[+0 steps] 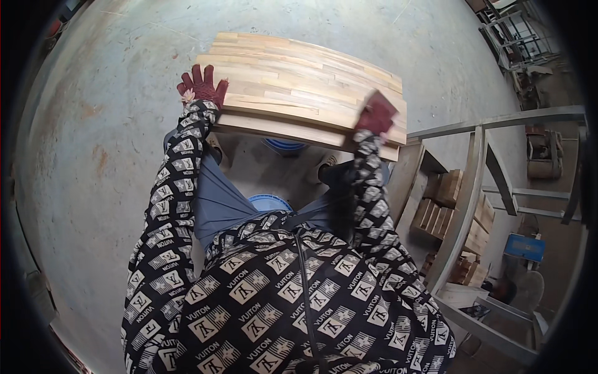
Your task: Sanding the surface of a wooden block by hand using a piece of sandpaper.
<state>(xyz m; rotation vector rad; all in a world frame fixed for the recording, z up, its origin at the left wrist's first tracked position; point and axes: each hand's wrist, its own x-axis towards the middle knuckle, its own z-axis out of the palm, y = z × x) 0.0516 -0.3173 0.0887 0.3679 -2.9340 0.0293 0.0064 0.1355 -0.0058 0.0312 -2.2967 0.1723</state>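
Before me lies a stack of pale wooden panels, their top face made of many glued strips. My left hand, in a dark red glove, rests at the panels' left edge with its fingers spread and nothing held. Over the right end of the top panel is my right hand, in a similar glove and smeared by motion. Its fingers are closed on a flat dark red square piece, which looks like sandpaper. The underside of that piece is hidden.
A blue round container shows beneath the panels, and a light blue round seat is between my legs. To the right stands a metal frame beside a shelf of wooden blocks. A blue box sits beyond it.
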